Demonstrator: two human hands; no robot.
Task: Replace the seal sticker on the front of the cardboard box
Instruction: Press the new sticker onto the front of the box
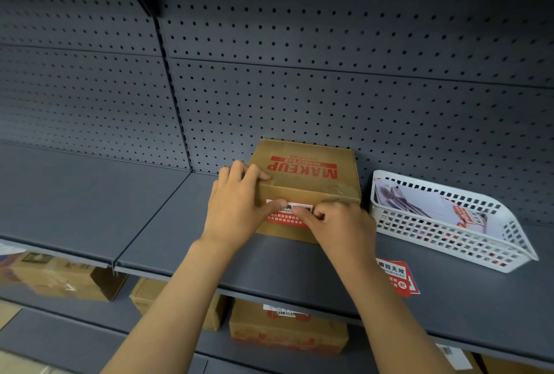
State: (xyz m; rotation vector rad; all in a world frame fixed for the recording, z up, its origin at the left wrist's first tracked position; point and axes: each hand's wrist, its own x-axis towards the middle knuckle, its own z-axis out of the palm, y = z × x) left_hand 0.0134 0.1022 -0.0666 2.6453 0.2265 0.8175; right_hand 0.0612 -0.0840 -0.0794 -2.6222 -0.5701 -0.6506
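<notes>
A brown cardboard box (302, 163) with red "MAKEUP" print on its top stands on the grey shelf (168, 223), against the pegboard. A red and white seal sticker (287, 217) is on the box's front face. My left hand (239, 205) grips the box's left top corner, its thumb pressing the sticker's upper left part. My right hand (341, 223) covers the sticker's right end, fingertips pinched at its edge. Whether that edge is lifted is hidden by the fingers.
A white perforated basket (443, 223) holding sticker sheets stands to the right of the box. A loose red sticker (395, 276) lies on the shelf near its front edge. Several cardboard boxes (287, 328) sit on the shelf below.
</notes>
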